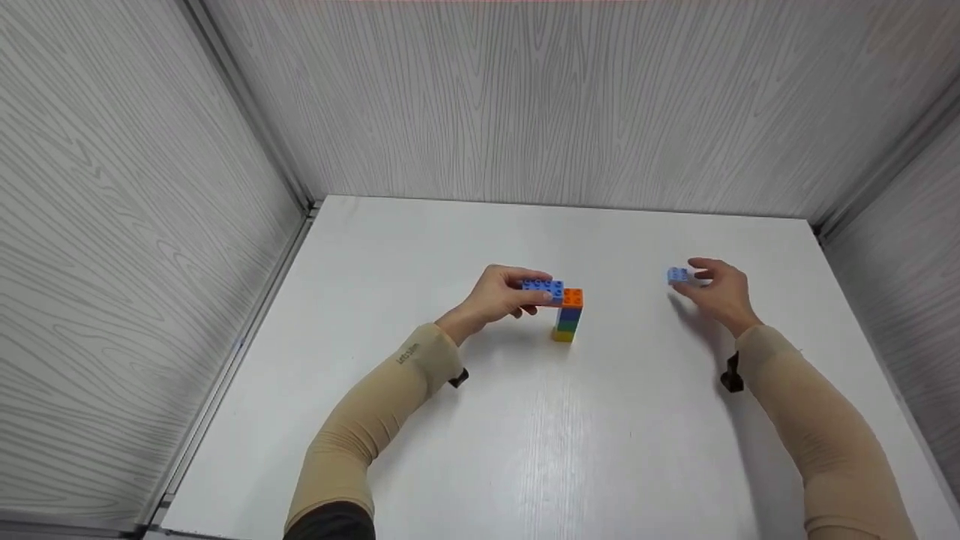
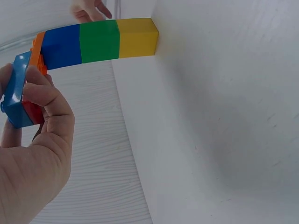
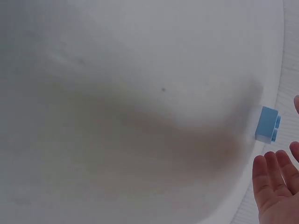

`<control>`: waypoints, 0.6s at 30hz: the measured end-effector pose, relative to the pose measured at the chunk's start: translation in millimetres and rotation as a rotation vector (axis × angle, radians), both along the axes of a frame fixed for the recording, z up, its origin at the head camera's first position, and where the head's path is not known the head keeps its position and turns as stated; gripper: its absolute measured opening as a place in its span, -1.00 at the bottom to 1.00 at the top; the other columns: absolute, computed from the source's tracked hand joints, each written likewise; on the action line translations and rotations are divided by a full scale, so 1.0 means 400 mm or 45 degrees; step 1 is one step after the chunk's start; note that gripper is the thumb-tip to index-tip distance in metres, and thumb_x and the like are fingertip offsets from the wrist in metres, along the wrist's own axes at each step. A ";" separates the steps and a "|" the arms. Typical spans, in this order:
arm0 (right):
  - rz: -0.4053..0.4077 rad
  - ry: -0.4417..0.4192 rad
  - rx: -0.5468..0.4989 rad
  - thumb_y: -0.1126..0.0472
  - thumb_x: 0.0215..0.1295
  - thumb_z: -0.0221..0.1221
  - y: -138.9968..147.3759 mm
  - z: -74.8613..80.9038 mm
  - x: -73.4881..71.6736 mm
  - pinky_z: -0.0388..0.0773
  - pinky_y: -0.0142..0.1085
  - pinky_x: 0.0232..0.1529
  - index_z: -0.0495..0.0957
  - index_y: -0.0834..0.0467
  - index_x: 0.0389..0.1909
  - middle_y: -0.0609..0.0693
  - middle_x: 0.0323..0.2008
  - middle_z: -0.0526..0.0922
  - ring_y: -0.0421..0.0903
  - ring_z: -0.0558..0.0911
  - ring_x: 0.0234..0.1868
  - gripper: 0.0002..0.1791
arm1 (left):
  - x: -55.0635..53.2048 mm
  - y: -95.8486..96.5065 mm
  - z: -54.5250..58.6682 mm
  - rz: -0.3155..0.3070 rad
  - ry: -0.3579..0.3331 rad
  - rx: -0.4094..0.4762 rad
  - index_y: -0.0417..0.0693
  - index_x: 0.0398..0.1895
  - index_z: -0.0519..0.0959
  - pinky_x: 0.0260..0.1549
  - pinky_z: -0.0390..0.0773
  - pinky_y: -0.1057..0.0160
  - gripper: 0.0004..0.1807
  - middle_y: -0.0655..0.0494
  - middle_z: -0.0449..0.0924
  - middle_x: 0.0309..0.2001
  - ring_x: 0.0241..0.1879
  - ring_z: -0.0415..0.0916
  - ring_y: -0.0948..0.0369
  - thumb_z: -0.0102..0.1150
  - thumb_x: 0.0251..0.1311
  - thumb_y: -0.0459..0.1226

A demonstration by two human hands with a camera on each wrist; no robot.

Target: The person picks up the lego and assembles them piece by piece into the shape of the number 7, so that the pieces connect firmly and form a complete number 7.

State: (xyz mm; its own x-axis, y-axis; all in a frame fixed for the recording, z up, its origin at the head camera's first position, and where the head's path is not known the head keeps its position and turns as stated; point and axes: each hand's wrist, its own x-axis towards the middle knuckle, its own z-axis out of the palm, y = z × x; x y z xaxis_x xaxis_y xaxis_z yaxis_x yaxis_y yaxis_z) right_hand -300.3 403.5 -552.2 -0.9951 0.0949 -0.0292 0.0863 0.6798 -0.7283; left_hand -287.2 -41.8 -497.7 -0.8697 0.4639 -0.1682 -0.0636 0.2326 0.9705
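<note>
A small tower stands on the table, with yellow [image 2: 138,38], green [image 2: 99,41] and blue [image 2: 62,46] bricks below an orange brick [image 1: 572,298]. At its top left, my left hand [image 1: 496,295] pinches a studded blue brick [image 1: 541,285] between thumb and fingers. A red brick [image 2: 33,112] shows beneath that blue brick, partly hidden by the fingers. Over to the right, a light blue brick [image 3: 267,123] rests on the table. My right hand [image 1: 721,292] is beside it, thumb and fingers spread apart; in the right wrist view the visible fingers look clear of the brick.
The white table [image 1: 570,427] has pale wood-grain panels at the back [image 1: 525,97], left [image 1: 112,225] and right. Dark wrist cameras hang below both cuffs, the right one [image 1: 733,373] close over the tabletop.
</note>
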 end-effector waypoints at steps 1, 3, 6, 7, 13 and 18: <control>-0.003 -0.019 -0.007 -0.01 0.50 0.45 0.003 -0.001 -0.004 0.59 -0.05 0.32 0.45 0.26 0.62 0.37 0.56 0.54 0.38 0.56 0.53 -0.19 | 0.000 0.000 0.000 -0.001 0.002 -0.002 0.14 0.34 0.80 -0.29 0.71 0.37 -0.54 -0.05 0.84 0.12 -0.15 0.80 -0.05 0.57 0.41 -0.09; -0.006 -0.049 -0.007 0.02 0.50 0.44 0.009 -0.004 -0.012 0.57 0.05 0.41 0.44 0.27 0.63 0.39 0.55 0.54 0.38 0.54 0.55 -0.19 | 0.000 0.001 -0.001 -0.007 0.004 -0.007 0.14 0.34 0.80 -0.29 0.72 0.38 -0.54 -0.04 0.85 0.11 -0.13 0.80 -0.08 0.57 0.41 -0.09; 0.000 -0.079 -0.010 0.08 0.50 0.43 0.012 -0.008 -0.018 0.52 0.20 0.51 0.43 0.30 0.63 0.43 0.54 0.54 0.40 0.52 0.55 -0.21 | 0.002 0.003 -0.002 -0.014 0.000 -0.010 0.14 0.33 0.80 -0.29 0.72 0.38 -0.55 -0.03 0.85 0.10 -0.16 0.79 -0.03 0.57 0.41 -0.09; 0.004 -0.084 -0.009 0.09 0.51 0.43 0.012 -0.009 -0.019 0.50 0.23 0.54 0.42 0.31 0.63 0.43 0.53 0.54 0.41 0.52 0.55 -0.21 | 0.003 0.004 -0.002 -0.014 0.000 -0.011 0.15 0.33 0.80 -0.30 0.72 0.37 -0.55 -0.03 0.85 0.10 -0.19 0.79 0.02 0.58 0.40 -0.09; 0.016 -0.066 -0.016 0.21 0.53 0.34 0.010 -0.019 -0.025 0.45 0.29 0.61 0.45 0.37 0.58 0.46 0.47 0.57 0.41 0.57 0.49 -0.31 | 0.005 0.007 0.000 -0.022 0.004 0.017 0.14 0.31 0.81 -0.31 0.71 0.36 -0.54 -0.03 0.87 0.08 -0.28 0.78 0.16 0.59 0.38 -0.09; 0.004 -0.077 -0.004 0.24 0.55 0.30 0.008 -0.027 -0.026 0.48 0.28 0.60 0.49 0.38 0.54 0.45 0.41 0.61 0.39 0.60 0.45 -0.38 | 0.006 0.006 -0.002 -0.022 -0.003 0.028 0.13 0.31 0.81 -0.32 0.70 0.36 -0.55 -0.03 0.87 0.08 -0.27 0.80 0.14 0.59 0.38 -0.10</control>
